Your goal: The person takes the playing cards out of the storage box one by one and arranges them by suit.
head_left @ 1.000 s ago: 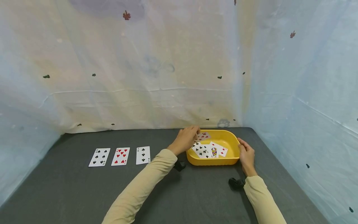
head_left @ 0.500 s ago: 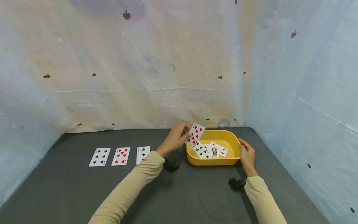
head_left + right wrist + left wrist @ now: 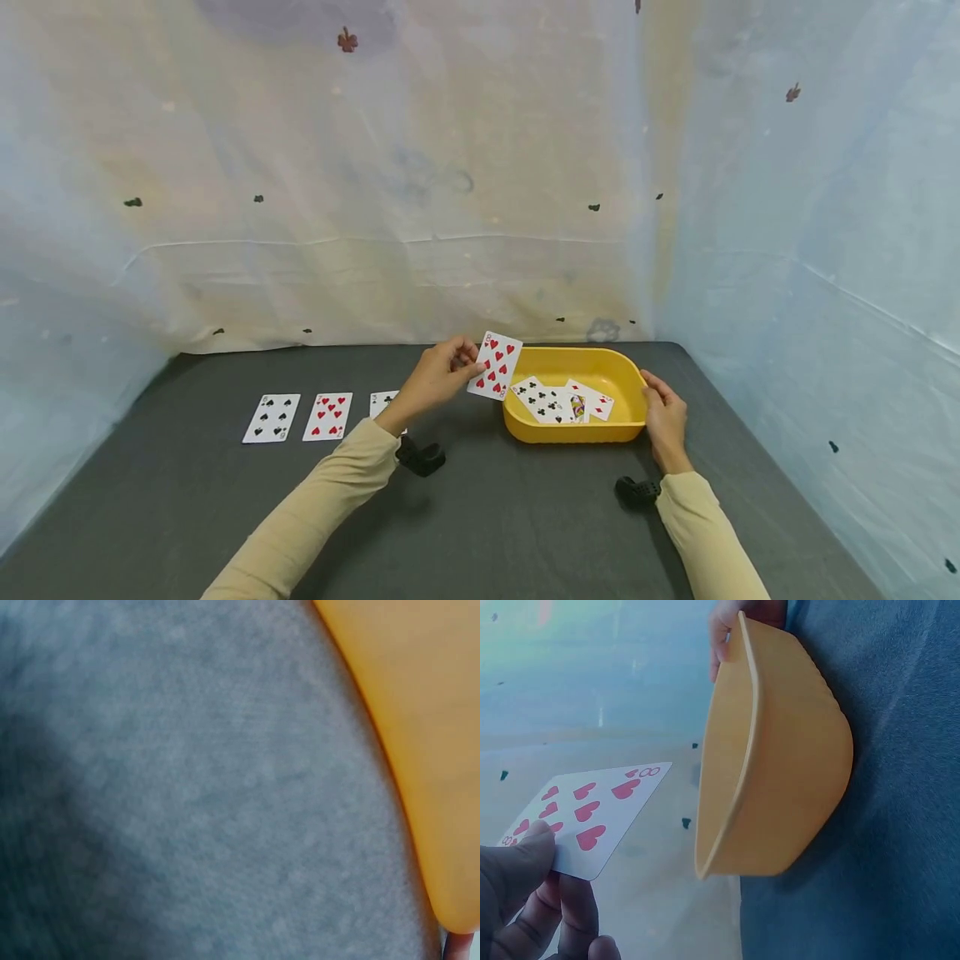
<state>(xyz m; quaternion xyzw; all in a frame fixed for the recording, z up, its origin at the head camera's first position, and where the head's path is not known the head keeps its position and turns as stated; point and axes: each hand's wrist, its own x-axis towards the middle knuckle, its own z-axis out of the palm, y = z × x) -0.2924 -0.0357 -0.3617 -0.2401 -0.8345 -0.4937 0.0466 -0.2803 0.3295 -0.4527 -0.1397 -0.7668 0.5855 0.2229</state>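
In the head view my left hand (image 3: 441, 375) pinches an eight of hearts playing card (image 3: 497, 367) between thumb and fingers, face up beside the tub's left rim. The left wrist view shows the thumb on the face of the playing card (image 3: 592, 810). My right hand (image 3: 665, 421) grips the right rim of a yellow plastic tub (image 3: 573, 434), which stands on the table. Inside the tub lie several loose cards, among them a club card (image 3: 538, 400) and a diamond card (image 3: 597, 402). In the right wrist view only a fingertip shows, under the tub (image 3: 442, 750).
Left on the dark grey table (image 3: 480, 533) lies a row of face-up cards: a spade card (image 3: 271, 418), a heart card (image 3: 327, 416) and a club card (image 3: 382, 402) partly hidden by the left arm. A pale sheet (image 3: 420, 292) hangs behind the table.
My left hand has lifted the eight of hearts out of the tub and carried it left, past the rim. The right hand stays on the tub.
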